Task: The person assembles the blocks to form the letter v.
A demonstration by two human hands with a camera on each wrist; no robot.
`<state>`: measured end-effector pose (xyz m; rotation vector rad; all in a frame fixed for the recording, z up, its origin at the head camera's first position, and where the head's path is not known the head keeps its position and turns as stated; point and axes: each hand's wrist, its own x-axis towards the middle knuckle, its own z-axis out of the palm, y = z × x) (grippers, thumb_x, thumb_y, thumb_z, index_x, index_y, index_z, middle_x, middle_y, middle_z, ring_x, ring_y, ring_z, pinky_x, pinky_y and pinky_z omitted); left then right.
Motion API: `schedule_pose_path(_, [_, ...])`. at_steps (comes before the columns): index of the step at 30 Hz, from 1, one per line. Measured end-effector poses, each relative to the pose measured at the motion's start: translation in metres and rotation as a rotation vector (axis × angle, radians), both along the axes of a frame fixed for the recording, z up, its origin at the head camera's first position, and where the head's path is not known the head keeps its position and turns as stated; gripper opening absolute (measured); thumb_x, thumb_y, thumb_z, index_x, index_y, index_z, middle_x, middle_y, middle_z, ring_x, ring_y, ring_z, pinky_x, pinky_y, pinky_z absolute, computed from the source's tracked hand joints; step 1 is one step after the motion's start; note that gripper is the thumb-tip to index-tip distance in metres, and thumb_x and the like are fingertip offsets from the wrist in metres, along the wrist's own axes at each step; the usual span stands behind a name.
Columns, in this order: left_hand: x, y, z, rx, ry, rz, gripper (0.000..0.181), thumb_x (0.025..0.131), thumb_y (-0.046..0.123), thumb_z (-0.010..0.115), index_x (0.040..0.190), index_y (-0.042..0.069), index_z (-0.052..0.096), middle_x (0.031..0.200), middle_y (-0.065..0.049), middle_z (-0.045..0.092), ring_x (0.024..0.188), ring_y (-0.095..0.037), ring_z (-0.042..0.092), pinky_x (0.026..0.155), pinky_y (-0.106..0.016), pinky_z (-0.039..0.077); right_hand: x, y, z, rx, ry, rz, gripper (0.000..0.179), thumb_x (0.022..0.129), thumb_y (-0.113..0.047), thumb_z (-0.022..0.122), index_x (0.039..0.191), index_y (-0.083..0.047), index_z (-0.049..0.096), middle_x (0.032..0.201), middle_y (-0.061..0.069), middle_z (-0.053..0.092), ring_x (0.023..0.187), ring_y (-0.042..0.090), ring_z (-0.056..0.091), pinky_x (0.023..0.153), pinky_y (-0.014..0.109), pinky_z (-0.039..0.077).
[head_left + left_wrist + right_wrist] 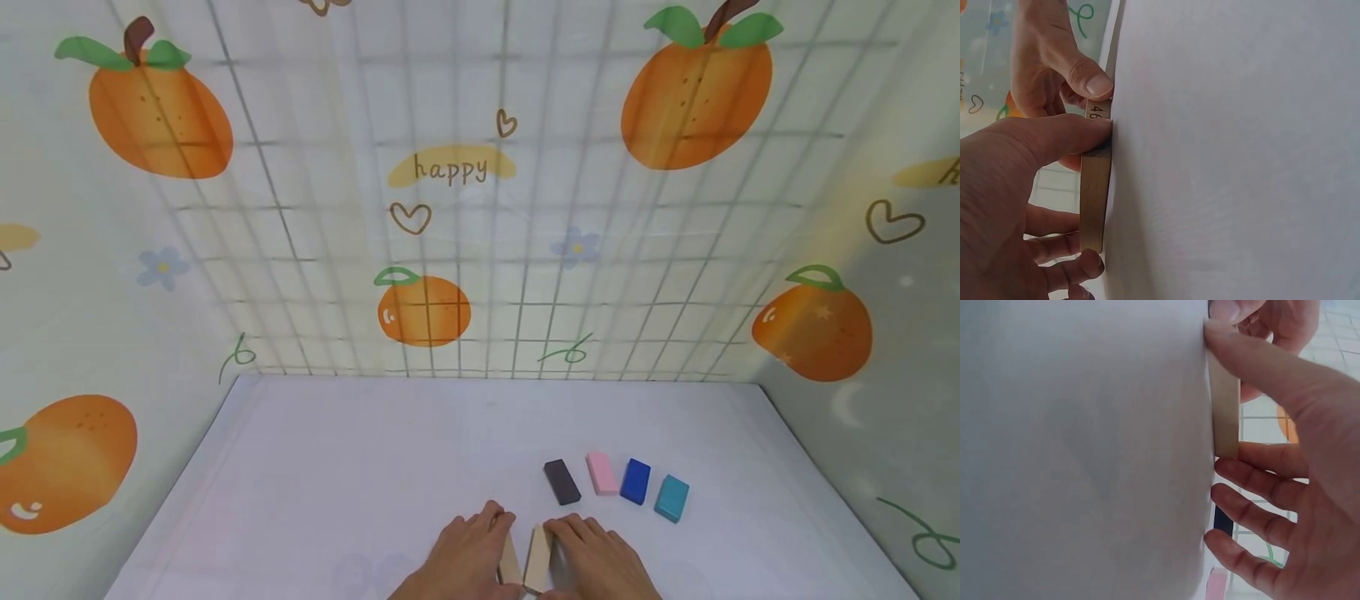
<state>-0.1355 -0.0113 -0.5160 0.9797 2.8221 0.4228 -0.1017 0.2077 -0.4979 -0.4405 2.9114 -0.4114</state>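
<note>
Two pale wooden blocks lie on the white table at the near edge of the head view, a narrow V-shaped gap between them. My left hand (467,557) pinches the left wooden block (510,560) lengthwise, thumb at its near end and fingers by the far end. The right wooden block (537,558) is held the same way by my right hand (600,557), its thumb at the near end and index finger at the far end. In the left wrist view, dark digits show on an end face (1096,109) between the two thumbs. The blocks' near ends sit close together.
Beyond my right hand stand a black block (562,482), a pink block (602,473), a blue block (635,482) and a teal block (672,498) in a loose row. The white table (360,450) is walled by fruit-printed curtains (465,250) at the back and sides.
</note>
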Motion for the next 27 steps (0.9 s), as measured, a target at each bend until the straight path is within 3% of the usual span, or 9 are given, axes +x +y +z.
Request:
schedule_pose_path(15, [-0.0011, 0.0021, -0.0008, -0.001, -0.008, -0.014, 0.083, 0.079, 0.058, 0.078, 0.141, 0.008, 0.055, 0.129, -0.002, 0.054, 0.092, -0.009, 0.057, 0.072, -0.026, 0.044, -0.0018, 0.0021, -0.0019, -0.019, 0.002, 0.004, 0.096, 0.068, -0.079, 0.070, 0.130, -0.007, 0.060, 0.121, 0.005, 0.060, 0.106, 0.027, 0.057, 0.091, 0.063, 0.048])
schedule_pose_path(27, [-0.0014, 0.0027, -0.0009, -0.008, -0.026, -0.017, 0.083, 0.080, 0.058, 0.077, 0.143, 0.009, 0.054, 0.130, -0.002, 0.053, 0.092, -0.010, 0.057, 0.073, -0.029, 0.046, -0.0001, 0.0015, -0.0007, -0.009, 0.006, 0.006, 0.102, 0.069, -0.085, 0.062, 0.131, -0.005, 0.059, 0.122, 0.006, 0.060, 0.107, 0.028, 0.057, 0.091, 0.063, 0.048])
